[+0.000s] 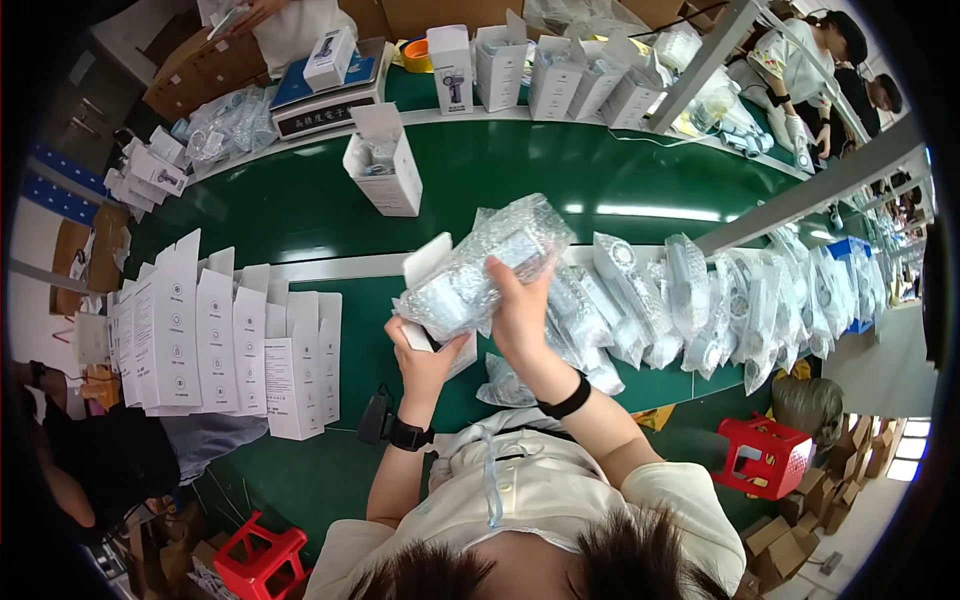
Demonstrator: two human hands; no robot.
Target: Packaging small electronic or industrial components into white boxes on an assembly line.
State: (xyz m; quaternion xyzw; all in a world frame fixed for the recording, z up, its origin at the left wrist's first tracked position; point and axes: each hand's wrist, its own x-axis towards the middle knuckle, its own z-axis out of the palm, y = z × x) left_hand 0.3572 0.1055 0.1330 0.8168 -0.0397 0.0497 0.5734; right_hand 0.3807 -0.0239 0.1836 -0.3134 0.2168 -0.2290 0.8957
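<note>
In front of my chest, my right hand (519,308) grips a bubble-wrapped package (485,268) from above, fingers closed on its side. The package lies tilted across a white carton (428,258), whose raised flap shows behind it. My left hand (424,366) is closed round the lower end of this carton, which the package mostly hides. I cannot tell whether any of the package is inside the carton. Close to my right forearm lie several more bubble-wrapped packages (620,320) in a row. Left of my left hand stand several white cartons (215,335) with upright flaps.
Across the green worktable (270,200), an open carton (385,175) holds a wrapped item. Behind it are a scale (335,105), orange tape (416,55) and several cartons (500,75). A metal post (705,65) rises at right. Red stools (765,455) stand below. Other people work beyond.
</note>
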